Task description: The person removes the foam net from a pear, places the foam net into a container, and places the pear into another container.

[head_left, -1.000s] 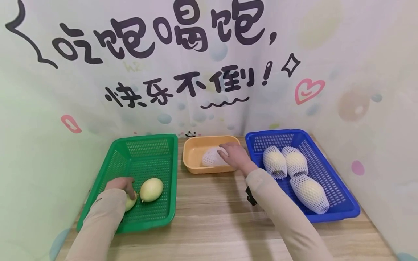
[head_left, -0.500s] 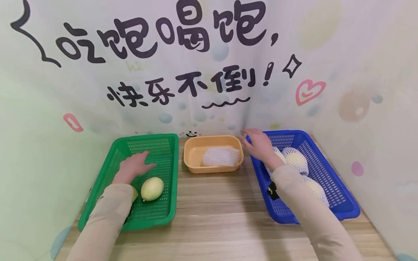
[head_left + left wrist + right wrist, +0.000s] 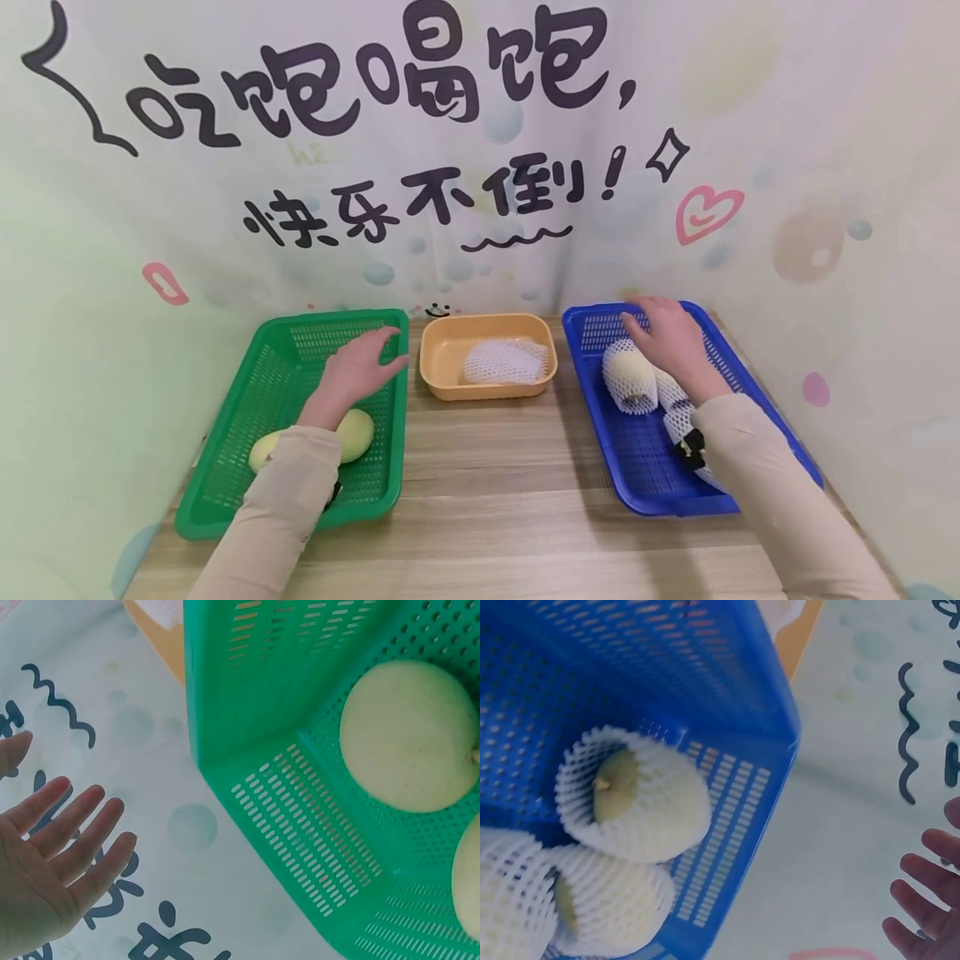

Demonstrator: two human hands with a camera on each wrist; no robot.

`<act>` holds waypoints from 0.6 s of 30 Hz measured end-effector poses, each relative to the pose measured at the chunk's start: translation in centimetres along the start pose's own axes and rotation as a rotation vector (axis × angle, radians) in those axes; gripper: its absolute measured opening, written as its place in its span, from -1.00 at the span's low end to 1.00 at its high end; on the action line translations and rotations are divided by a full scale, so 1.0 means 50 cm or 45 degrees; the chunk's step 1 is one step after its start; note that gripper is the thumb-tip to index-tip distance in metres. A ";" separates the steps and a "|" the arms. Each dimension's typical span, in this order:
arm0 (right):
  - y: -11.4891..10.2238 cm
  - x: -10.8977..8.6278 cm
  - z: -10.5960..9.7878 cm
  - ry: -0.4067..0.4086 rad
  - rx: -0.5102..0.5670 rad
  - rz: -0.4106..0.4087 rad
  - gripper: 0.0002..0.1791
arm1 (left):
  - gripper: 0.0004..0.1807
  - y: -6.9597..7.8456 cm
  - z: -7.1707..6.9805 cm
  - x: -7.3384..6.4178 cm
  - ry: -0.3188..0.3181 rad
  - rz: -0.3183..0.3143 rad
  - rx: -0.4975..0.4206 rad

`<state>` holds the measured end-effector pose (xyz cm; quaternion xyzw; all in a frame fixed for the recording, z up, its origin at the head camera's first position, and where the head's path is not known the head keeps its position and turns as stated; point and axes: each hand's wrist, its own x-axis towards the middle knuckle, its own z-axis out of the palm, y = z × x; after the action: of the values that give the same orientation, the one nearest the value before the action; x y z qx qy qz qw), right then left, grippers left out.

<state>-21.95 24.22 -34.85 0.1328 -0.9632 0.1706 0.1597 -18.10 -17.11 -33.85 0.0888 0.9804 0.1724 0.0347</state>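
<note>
My left hand (image 3: 356, 371) hovers over the green basket (image 3: 367, 510), fingers spread and holding nothing; the left wrist view shows its open palm (image 3: 37, 892). Beneath it lie two pale yellow-green melons, the left one (image 3: 264, 450) partly covered by my sleeve and the right one (image 3: 356, 435) by my wrist. Above the blue basket (image 3: 652, 505) is my right hand (image 3: 669, 340), also without anything in it. Several melons in white foam nets lie in that basket; one netted melon (image 3: 630, 377) shows whole, others (image 3: 611, 900) are partly hidden by my arm in the head view.
Between the baskets stands a small orange tray (image 3: 480, 392) with white foam netting (image 3: 502, 362) in it. All rest on a wood-grain table (image 3: 495, 500). A printed cloth (image 3: 450, 275) with black lettering hangs right behind them.
My left hand has left the left melon and risen to the right. My right hand has gone from the foam netting in the tray across to above the blue basket.
</note>
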 end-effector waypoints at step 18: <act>0.155 -0.099 -0.019 -0.584 -0.131 0.213 -0.45 | -0.53 0.014 0.046 0.002 -0.186 0.013 -0.057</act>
<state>-19.57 32.59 -37.98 0.0794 -0.9893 0.0996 -0.0712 -17.85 -15.71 -35.77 0.1055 0.9707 0.1876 0.1072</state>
